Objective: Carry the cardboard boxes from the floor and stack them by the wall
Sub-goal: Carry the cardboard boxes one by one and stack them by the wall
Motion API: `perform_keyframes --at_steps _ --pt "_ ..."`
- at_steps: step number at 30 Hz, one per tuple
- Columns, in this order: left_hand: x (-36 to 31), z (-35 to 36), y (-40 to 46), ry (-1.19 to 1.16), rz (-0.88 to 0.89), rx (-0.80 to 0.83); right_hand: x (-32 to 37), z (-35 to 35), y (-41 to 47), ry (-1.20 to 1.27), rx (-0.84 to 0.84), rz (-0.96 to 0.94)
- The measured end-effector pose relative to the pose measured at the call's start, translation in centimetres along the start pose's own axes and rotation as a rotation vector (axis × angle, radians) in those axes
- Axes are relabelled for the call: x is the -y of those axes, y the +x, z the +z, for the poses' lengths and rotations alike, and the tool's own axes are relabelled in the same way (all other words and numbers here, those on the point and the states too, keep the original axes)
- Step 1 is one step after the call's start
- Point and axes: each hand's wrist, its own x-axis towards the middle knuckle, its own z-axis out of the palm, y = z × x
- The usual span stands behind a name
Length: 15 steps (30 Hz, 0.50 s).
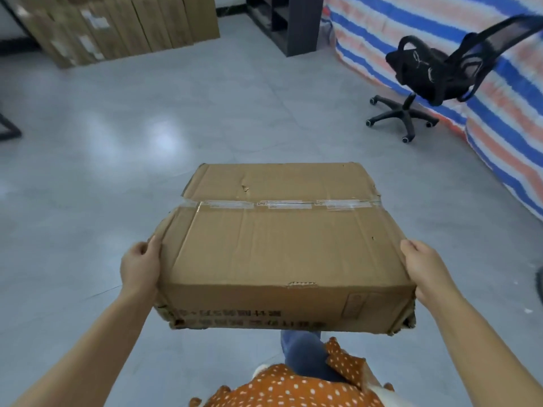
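Observation:
A flat, worn cardboard box point(279, 248) with clear tape across its top is held in the air in front of me, above the grey floor. My left hand point(139, 267) grips its left side, thumb at the top edge. My right hand point(426, 268) grips the right side the same way; the fingers of both hands are hidden under or behind the box. A stack of tall cardboard boxes point(117, 27) stands against the wall at the far left.
A black office chair point(435, 80) on castors stands at the right, before a blue, white and orange striped tarp point(499, 127). A dark shelf unit point(288, 22) is at the back centre. Open grey tiled floor point(147, 127) lies between me and the stack.

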Motion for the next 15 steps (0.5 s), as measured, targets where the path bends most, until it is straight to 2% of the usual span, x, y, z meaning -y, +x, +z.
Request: perform_keyframes --at_steps 6,15 --pt "-2.6 1.7 6.9 -0.054 -0.044 -0.079 7.5 4.9 6.7 -0.011 0.079 -0.044" --pt "-11.0 7.4 19.4 -0.081 -0.054 -0.184 22.8 12.0 21.4 -0.026 0.178 -0.102"
